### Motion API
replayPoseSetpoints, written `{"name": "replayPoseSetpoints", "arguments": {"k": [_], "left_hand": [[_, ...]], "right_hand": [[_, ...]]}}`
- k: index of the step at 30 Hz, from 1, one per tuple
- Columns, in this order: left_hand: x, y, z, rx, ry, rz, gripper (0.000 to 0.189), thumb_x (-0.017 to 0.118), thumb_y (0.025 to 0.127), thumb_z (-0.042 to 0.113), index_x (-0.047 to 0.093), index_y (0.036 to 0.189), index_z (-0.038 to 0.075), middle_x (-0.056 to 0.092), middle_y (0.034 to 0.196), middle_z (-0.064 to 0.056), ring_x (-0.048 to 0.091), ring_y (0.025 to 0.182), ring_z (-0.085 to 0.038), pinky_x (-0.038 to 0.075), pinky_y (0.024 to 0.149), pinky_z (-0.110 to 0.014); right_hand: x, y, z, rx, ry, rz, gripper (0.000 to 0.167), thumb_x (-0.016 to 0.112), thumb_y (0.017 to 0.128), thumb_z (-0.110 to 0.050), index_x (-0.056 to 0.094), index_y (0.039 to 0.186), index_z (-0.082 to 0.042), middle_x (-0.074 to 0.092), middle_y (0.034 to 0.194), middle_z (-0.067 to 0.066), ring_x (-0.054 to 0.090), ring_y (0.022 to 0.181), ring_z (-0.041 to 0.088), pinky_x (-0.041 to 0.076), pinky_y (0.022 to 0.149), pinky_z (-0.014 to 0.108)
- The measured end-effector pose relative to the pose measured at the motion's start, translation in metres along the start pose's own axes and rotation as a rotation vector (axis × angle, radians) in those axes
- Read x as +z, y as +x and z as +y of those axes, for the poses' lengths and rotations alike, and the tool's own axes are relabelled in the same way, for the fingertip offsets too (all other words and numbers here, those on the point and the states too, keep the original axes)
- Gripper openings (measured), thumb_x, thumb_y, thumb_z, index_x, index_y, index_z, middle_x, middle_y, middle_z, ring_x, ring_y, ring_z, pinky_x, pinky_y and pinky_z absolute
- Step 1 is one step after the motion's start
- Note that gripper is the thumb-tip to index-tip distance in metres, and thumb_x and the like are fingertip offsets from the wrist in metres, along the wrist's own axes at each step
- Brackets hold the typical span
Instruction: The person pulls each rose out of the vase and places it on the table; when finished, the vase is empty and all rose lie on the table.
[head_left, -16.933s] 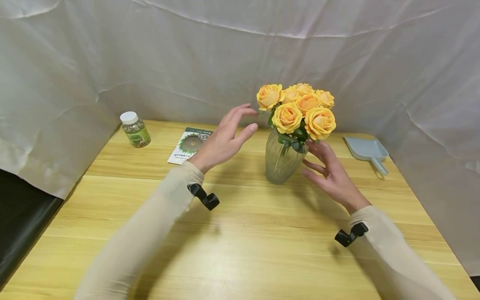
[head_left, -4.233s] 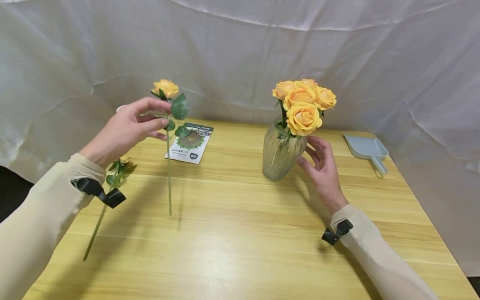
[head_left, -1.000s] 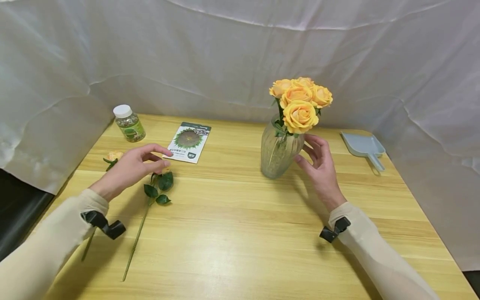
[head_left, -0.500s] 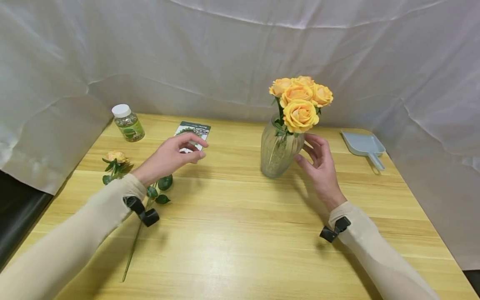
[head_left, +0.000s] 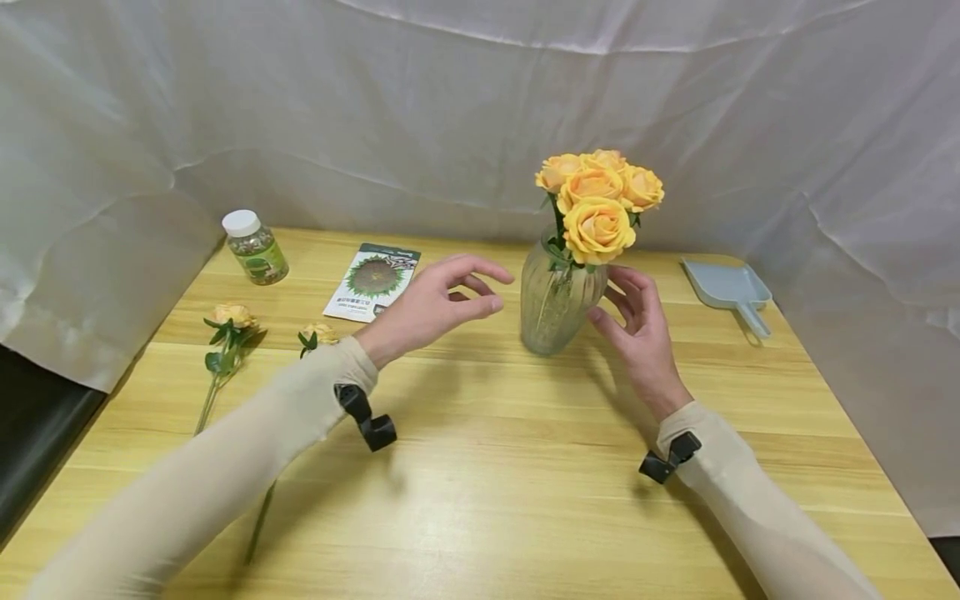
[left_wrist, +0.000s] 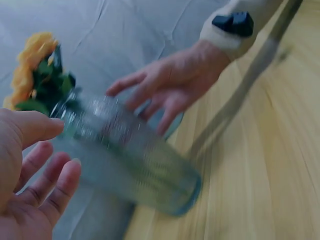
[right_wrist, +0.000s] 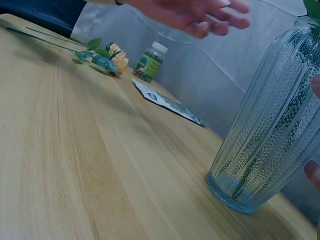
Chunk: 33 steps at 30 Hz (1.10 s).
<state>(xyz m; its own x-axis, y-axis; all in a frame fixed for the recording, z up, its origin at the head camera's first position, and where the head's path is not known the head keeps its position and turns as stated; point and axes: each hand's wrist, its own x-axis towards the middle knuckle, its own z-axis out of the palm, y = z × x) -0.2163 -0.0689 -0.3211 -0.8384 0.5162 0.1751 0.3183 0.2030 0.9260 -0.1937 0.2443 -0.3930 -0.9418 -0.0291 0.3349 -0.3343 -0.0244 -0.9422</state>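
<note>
My left hand hangs above the table, holding nothing, fingers loosely bent toward the vase and a gap short of it. A ribbed glass vase stands upright with several yellow-orange roses in it. On the vase's right side my right hand holds it, thumb in front and fingers curving behind. Two cut roses lie at the left: one rose shows its bloom and part of its stem; the other rose is mostly hidden beneath the left sleeve. In the left wrist view, the vase is blurred.
A seed packet lies behind the left forearm. Farther left stands a white-capped jar. A pale blue dustpan lies at the back right. Grey fabric hangs behind the wooden table.
Two roses have gone from the vase to the table at the left. The left hand let go of the second and moved right toward the vase. The right hand has stayed at the vase.
</note>
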Motion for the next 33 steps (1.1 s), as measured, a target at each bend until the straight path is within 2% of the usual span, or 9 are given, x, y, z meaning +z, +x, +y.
{"name": "replayPoseSetpoints", "arguments": {"k": [6,11,17,22,24,29,33], "left_hand": [[0.027,0.015,0.016,0.111,0.0,-0.027,0.036,0.076,0.104,0.015,0.072,0.14,0.013,0.066,0.143,-0.002,0.071,0.115,-0.02,0.066,0.095,-0.037],[0.044,0.025,0.026,0.133,-0.002,-0.063,0.04,0.076,0.105,0.017,0.069,0.144,0.015,0.068,0.143,-0.001,0.072,0.111,-0.017,0.065,0.095,-0.035],[0.058,0.035,0.035,0.139,0.032,-0.084,0.039,0.075,0.106,0.02,0.068,0.142,0.01,0.066,0.138,-0.003,0.071,0.11,-0.016,0.064,0.098,-0.031],[0.062,0.039,0.039,0.136,0.088,-0.074,0.038,0.075,0.106,0.022,0.067,0.141,0.01,0.066,0.135,-0.003,0.071,0.108,-0.016,0.064,0.097,-0.027],[0.06,0.04,0.039,0.132,0.096,-0.062,0.033,0.075,0.106,0.023,0.068,0.136,0.011,0.066,0.133,-0.003,0.071,0.108,-0.017,0.064,0.095,-0.028],[0.054,0.039,0.039,0.108,0.116,0.006,0.021,0.073,0.107,0.026,0.071,0.122,0.011,0.066,0.126,-0.002,0.071,0.106,-0.017,0.065,0.092,-0.032],[0.049,0.037,0.036,0.091,0.122,0.073,0.027,0.073,0.107,0.028,0.073,0.129,0.013,0.063,0.132,-0.001,0.07,0.106,-0.016,0.065,0.089,-0.031]], "right_hand": [[-0.001,0.0,-0.001,-0.001,-0.012,-0.008,0.062,0.065,0.105,0.007,0.042,0.158,-0.016,0.042,0.168,0.006,0.044,0.153,0.025,0.055,0.115,0.02],[-0.001,0.0,0.0,-0.009,-0.012,-0.015,0.061,0.064,0.105,0.006,0.042,0.158,-0.015,0.043,0.167,0.005,0.044,0.154,0.025,0.054,0.115,0.021],[-0.001,0.0,0.002,-0.029,-0.006,-0.02,0.06,0.063,0.105,0.007,0.042,0.157,-0.014,0.045,0.165,0.003,0.044,0.153,0.024,0.054,0.116,0.021],[-0.001,0.0,0.003,-0.036,0.002,-0.022,0.059,0.063,0.106,0.006,0.042,0.157,-0.014,0.046,0.164,0.004,0.044,0.153,0.025,0.054,0.116,0.022],[-0.001,0.0,0.003,-0.033,0.004,-0.02,0.059,0.063,0.106,0.006,0.042,0.157,-0.015,0.045,0.165,0.005,0.044,0.153,0.025,0.054,0.116,0.022],[0.0,0.0,0.003,-0.012,0.001,-0.003,0.061,0.064,0.104,0.007,0.042,0.157,-0.015,0.044,0.166,0.006,0.044,0.154,0.026,0.054,0.115,0.021],[0.0,0.0,0.003,-0.006,-0.002,0.009,0.063,0.065,0.104,0.008,0.042,0.157,-0.016,0.045,0.166,0.006,0.044,0.153,0.026,0.055,0.114,0.02]]}}
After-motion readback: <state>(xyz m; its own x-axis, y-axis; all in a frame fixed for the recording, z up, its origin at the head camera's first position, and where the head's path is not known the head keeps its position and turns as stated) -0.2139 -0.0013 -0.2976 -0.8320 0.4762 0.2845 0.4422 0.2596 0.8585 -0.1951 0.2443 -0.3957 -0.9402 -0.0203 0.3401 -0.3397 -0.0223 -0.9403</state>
